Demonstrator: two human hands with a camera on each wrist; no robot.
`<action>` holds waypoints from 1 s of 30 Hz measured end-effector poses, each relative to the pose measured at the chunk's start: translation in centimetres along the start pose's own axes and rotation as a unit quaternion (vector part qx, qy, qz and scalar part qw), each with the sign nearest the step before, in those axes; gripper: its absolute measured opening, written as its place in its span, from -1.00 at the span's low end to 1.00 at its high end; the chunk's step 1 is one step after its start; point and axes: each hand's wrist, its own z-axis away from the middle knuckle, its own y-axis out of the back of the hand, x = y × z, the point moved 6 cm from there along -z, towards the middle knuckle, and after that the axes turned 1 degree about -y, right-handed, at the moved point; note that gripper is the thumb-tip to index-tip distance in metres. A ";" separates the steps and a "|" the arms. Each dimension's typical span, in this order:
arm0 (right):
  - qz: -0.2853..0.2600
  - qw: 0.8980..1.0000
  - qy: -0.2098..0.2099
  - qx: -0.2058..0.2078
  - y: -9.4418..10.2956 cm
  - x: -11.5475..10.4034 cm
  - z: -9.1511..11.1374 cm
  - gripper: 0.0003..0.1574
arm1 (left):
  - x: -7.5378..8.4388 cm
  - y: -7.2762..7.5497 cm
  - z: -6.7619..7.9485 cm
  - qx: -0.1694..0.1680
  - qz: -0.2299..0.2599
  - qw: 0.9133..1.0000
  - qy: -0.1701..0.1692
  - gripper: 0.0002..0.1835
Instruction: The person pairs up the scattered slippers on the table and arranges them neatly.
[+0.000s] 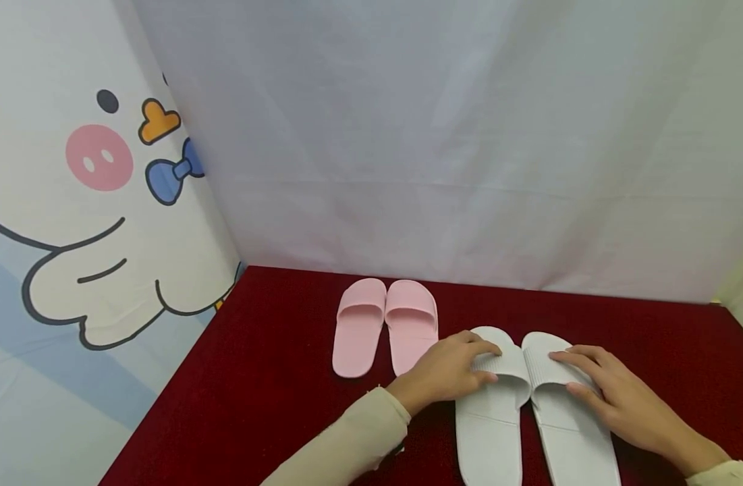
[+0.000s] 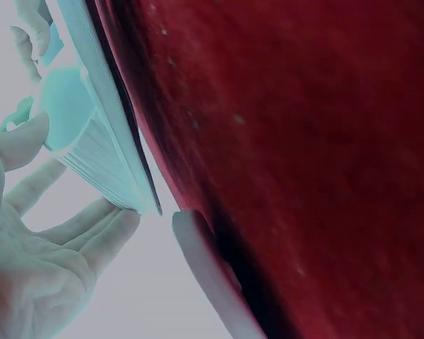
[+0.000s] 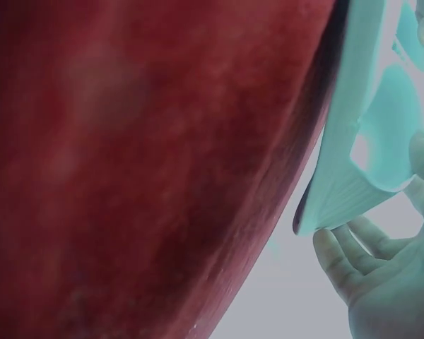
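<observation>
Two white slippers lie side by side on the dark red surface, toes pointing away and ribbed straps nearly meeting. My left hand (image 1: 447, 368) is at the outer side of the left white slipper (image 1: 489, 432), fingertips at its strap and thumb by the strap's rear edge. On the other side, my right hand (image 1: 620, 398) has its fingers spread over the strap of the right white slipper (image 1: 574, 439). Both wrist views show gaps between the fingers, with fingertips against the outer side of the left strap (image 2: 99, 166) and the right strap (image 3: 350, 194).
Behind and to the left, a pair of pink slippers, the left one (image 1: 359, 331) and the right one (image 1: 410, 317), sits on the red cloth (image 1: 274, 378). A pale curtain (image 1: 444, 135) hangs along the back, and a cartoon-printed sheet (image 1: 61, 283) borders the left.
</observation>
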 end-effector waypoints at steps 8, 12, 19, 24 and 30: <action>-0.003 1.000 0.008 0.009 -0.2 -0.2 -1.2 -0.36 | -1.2 0.5 -0.3 0.008 0.018 1.000 0.003 -0.60; -0.008 1.000 0.013 0.006 -0.1 -0.2 -2.0 -0.37 | -1.6 0.8 -0.7 0.011 0.019 1.000 -0.004 -0.60; -0.011 1.000 0.010 -0.013 -0.3 0.1 -3.3 -0.40 | -2.7 0.9 -1.6 0.000 0.025 1.000 0.008 -0.59; -0.018 1.000 0.013 -0.021 -0.4 0.2 -4.6 -0.44 | -3.5 1.3 -2.2 -0.008 0.036 0.999 0.024 -0.57; -0.030 0.999 0.011 -0.028 -0.4 0.4 -5.6 -0.45 | -4.0 1.6 -2.9 -0.006 0.034 0.999 0.027 -0.56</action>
